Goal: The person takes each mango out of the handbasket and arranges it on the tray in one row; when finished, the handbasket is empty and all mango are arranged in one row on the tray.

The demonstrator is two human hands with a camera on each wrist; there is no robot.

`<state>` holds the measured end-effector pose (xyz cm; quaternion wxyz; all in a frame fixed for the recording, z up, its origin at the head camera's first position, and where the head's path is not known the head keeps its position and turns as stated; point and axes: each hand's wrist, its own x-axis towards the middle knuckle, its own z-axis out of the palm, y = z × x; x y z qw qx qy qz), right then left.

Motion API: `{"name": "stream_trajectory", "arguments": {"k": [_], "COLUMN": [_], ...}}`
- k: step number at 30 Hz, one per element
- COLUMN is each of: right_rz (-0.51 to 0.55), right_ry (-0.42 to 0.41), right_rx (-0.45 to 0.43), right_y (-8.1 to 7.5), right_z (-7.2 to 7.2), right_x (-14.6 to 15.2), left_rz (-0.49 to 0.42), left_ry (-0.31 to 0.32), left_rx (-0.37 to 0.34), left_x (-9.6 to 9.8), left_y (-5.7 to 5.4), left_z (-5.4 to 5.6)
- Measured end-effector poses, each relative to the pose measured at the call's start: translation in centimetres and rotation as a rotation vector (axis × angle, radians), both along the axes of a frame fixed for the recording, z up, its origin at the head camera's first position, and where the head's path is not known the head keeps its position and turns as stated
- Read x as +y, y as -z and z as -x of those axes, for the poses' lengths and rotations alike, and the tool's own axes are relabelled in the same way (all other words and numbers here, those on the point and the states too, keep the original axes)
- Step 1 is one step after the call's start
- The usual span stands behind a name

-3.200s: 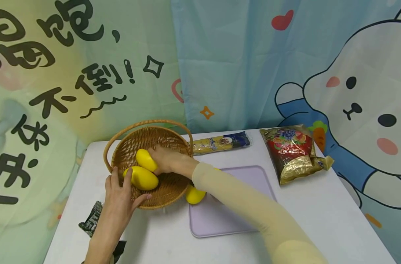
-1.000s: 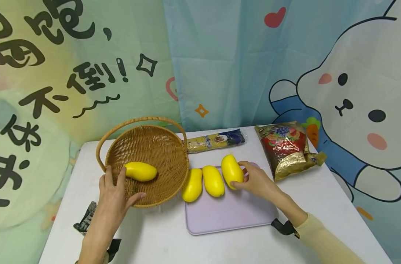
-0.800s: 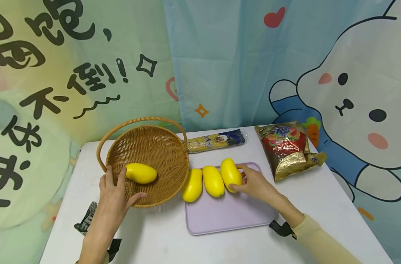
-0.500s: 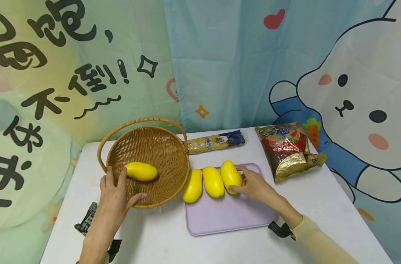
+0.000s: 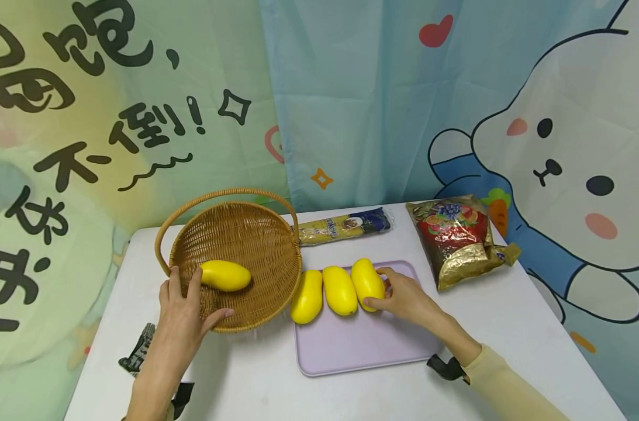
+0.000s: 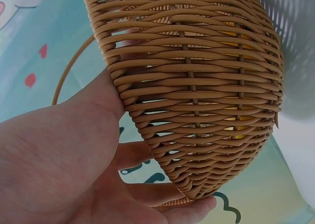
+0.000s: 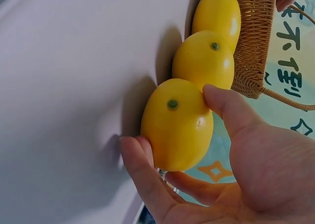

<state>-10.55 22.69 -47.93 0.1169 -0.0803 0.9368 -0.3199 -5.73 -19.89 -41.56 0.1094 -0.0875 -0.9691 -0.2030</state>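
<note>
My left hand (image 5: 179, 321) grips the rim of a tilted wicker basket (image 5: 266, 257), its opening facing me; the left wrist view shows the basket's woven side (image 6: 197, 86) close up. Inside the basket lies one yellow mango (image 5: 225, 276). Three more mangoes stand in a row at the lilac tray's (image 5: 361, 345) left and back part: a left one (image 5: 307, 297), a middle one (image 5: 340, 290) and a right one (image 5: 368, 285). My right hand (image 5: 411, 298) holds the right mango between thumb and fingers, its green-dotted end (image 7: 172, 104) towards the right wrist camera.
Behind the basket and tray lies a yellow and blue packet (image 5: 345, 226). A red and gold bag (image 5: 458, 240) stands at the table's back right. A dark patterned packet (image 5: 138, 351) is beside my left forearm. A printed curtain (image 5: 345, 105) hangs behind the white table (image 5: 261, 380).
My right hand has moved from inside the basket to the tray with a mango, lowering it beside the middle one. The basket now holds one mango instead of two. My left hand stays on the rim.
</note>
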Motion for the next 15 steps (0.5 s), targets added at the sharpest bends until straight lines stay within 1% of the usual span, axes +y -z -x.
{"name": "stream_trajectory", "arguments": {"k": [9,12,15], "right_rz": [-0.011,-0.012,-0.028], "right_ry": [0.019,0.03,0.043], "right_rx": [-0.05,-0.061,-0.055], "right_y": [-0.4,-0.9,-1.9], "right_z": [0.1,0.2,0.4], "right_x": [0.0,0.0,0.0], "left_rz": [-0.003,-0.005,-0.006], "left_ry": [-0.006,-0.008,-0.009], "left_rx": [-0.021,-0.022,-0.023], "left_x": [0.0,0.0,0.1], "left_y": [-0.1,-0.1,-0.1], "left_z": [0.0,0.1,0.1]}}
